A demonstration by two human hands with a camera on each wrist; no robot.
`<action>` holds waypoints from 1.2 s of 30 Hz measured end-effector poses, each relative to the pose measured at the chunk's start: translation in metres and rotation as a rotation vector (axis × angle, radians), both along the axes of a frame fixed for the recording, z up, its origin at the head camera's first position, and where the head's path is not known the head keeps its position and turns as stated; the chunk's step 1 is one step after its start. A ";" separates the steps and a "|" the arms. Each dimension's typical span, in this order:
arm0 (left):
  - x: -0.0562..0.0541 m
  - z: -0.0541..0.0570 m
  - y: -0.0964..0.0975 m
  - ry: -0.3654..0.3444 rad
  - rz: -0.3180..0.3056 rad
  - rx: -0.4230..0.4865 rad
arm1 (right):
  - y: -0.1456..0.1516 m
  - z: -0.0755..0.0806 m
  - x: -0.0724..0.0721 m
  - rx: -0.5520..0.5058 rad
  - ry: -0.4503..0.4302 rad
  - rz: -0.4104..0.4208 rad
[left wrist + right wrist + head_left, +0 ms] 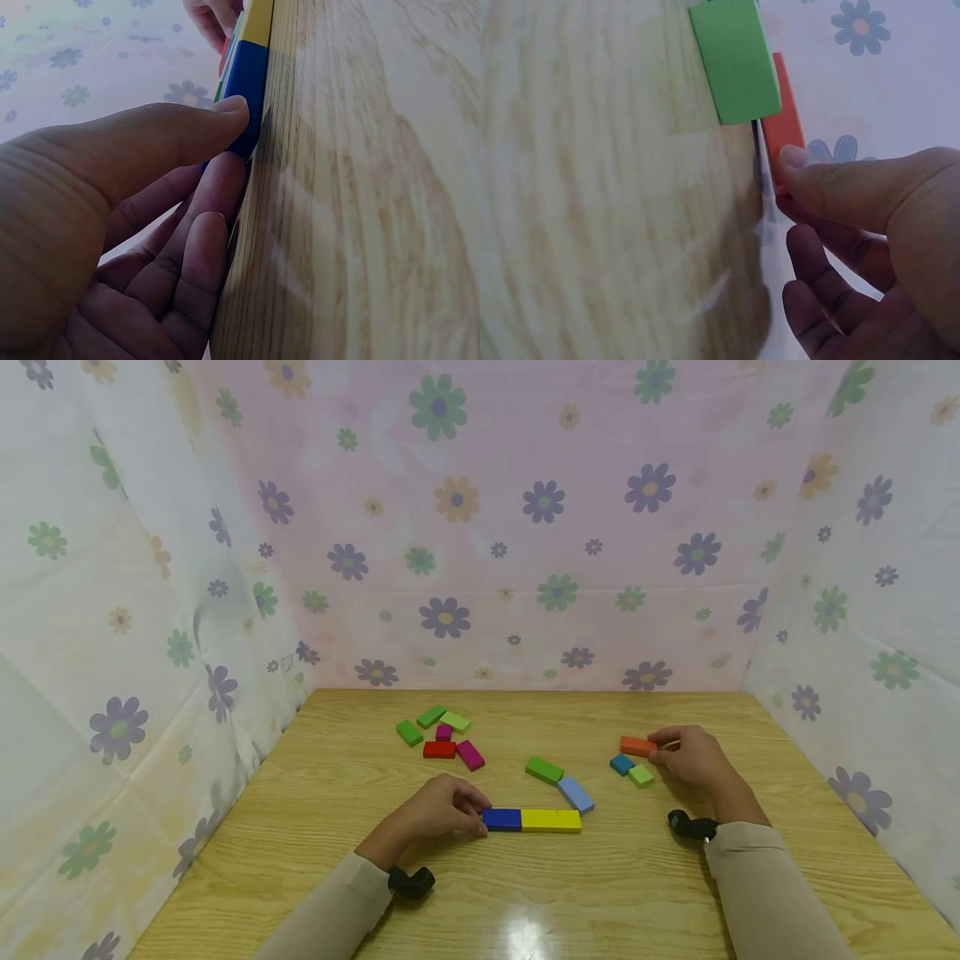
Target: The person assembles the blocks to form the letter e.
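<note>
My left hand [442, 810] pinches the left end of a dark blue block [502, 820] lying on the table. A longer yellow block [551, 821] touches the blue one end to end, making one straight row. Farther right, my right hand [693, 758] pinches the right end of an orange block [636, 746] between thumb and fingers. Just in front of the orange block are a small blue block [622, 765] and a light green block [641, 776]. The right wrist view shows the thumb on the orange block [784, 127], partly hidden behind the light green block [739, 64].
Between the hands, a green block [544, 770] and a light blue block [576, 795] lie at angles behind the yellow one. At the back left is a group with a red block [439, 750], magenta blocks [471, 755] and several green ones [409, 732]. Flowered cloth [495, 527] encloses the wooden table [600, 893].
</note>
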State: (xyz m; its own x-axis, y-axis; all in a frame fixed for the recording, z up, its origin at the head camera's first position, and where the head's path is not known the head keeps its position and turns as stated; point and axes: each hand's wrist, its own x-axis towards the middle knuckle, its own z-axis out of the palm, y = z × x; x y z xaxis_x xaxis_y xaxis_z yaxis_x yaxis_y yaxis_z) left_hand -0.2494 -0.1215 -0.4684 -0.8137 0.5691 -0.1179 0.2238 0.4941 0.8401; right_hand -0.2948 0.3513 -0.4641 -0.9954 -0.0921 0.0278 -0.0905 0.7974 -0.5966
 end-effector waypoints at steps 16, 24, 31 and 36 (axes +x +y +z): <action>-0.002 -0.005 -0.002 0.009 -0.009 0.006 | -0.031 0.014 -0.005 -0.057 0.063 0.042; -0.003 -0.004 -0.001 0.015 -0.009 0.001 | -0.053 0.012 -0.012 -0.060 0.061 0.064; -0.003 -0.004 -0.001 0.012 -0.004 -0.002 | -0.073 0.013 -0.019 -0.063 0.090 0.110; -0.002 -0.003 -0.001 0.009 -0.005 0.001 | -0.087 0.016 -0.021 -0.072 0.110 0.132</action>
